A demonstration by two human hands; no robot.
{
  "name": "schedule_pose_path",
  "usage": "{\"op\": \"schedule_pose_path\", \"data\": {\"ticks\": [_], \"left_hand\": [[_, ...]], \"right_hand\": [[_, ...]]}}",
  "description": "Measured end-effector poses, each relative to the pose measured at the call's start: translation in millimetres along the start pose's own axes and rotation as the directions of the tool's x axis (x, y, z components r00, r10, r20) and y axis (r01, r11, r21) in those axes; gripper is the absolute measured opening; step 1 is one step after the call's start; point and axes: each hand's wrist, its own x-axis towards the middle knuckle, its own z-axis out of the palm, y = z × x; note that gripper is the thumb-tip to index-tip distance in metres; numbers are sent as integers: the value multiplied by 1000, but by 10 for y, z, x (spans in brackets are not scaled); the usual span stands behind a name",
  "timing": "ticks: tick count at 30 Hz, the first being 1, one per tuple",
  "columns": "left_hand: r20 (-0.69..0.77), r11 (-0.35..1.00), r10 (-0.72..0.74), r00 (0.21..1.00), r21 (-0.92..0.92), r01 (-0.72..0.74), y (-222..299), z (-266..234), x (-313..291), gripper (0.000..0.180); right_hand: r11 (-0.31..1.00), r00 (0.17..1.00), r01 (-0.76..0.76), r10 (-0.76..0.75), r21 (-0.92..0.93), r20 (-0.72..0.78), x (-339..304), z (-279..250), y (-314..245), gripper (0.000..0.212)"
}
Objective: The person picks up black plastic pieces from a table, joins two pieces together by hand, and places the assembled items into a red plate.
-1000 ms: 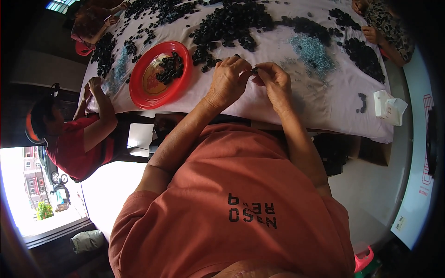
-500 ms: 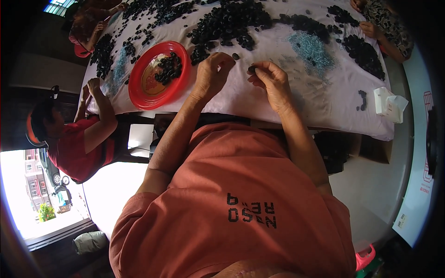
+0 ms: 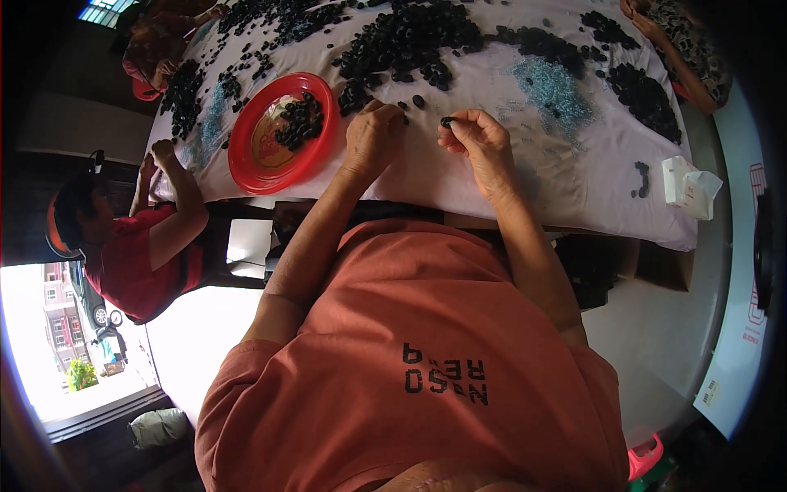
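My right hand pinches a small black rounded piece between thumb and fingertips, just above the white cloth. To its left, my left hand is closed with its back towards me, its fingertips mostly hidden. A dark bit shows at those fingertips, but I cannot tell whether it is held. One loose black piece lies on the cloth between the hands, beyond the fingers. A red plastic basin holding several black pieces stands left of my left hand.
A large heap of black pieces lies beyond my hands. Tiny light-blue pieces are spread at the right. A tissue box sits at the table's right edge. A person in red works at the left; others' arms reach in at the far corners.
My left hand has turned and drawn slightly left, its fingers curling out of sight. A second dark piece now shows by its fingertips. My right hand keeps its black piece nearly in place.
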Motion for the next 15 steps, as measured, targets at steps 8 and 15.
{"op": "schedule_pose_path", "data": {"ticks": [8, 15], "left_hand": [[40, 996, 60, 997, -71, -57, 48, -26, -5, 11], [118, 987, 49, 992, -157, -30, 62, -53, 6, 15]], "right_hand": [[1000, 1000, 9, -10, -22, -8, 2, -3, 11, 15], [998, 1000, 21, -21, -61, -8, -6, 6, 23, 21]]}}
